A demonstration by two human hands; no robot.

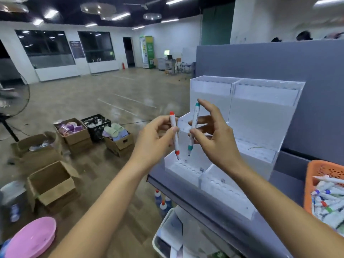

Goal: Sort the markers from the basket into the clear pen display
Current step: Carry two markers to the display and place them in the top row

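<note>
Each hand [154, 140] [214, 138] pinches a marker [174, 135] [192, 128] upright over the display's [264, 116] lowest holes, seemingly aligned; lower straight.

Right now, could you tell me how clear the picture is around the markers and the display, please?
Head view: wide-angle distortion leans the far windows; the red marker and teal marker read sharp; the clear pen display washes out pale, its holes faint; ceiling lights glare; the top right corner is smeared by blur; the orange basket is cropped at right.
</note>
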